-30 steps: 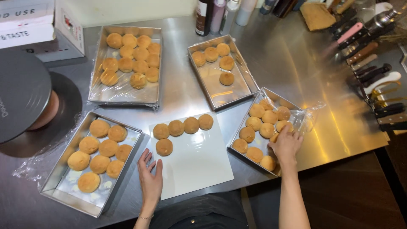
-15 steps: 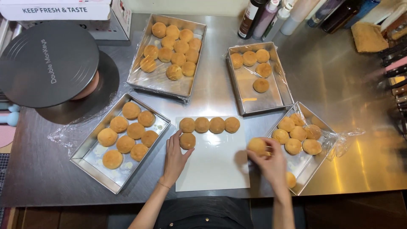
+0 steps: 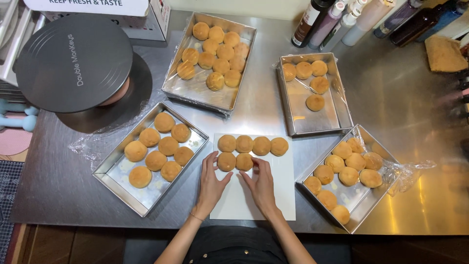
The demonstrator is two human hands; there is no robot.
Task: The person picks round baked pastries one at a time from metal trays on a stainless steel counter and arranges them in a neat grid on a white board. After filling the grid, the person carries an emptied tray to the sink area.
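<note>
Your left hand and right hand lie spread on the white sheet, fingertips flanking two buns in its second row, just below the row of four buns.

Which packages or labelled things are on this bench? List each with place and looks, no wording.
Cardboard box: top left edge, white printed flap, brown side.
Round turntable: left, dark grey disc with pale lettering.
Bottles: top right of centre, a dark one with a pale label, the others pale with caps.
Left hand and right hand: on the white sheet, no packaging.
</note>
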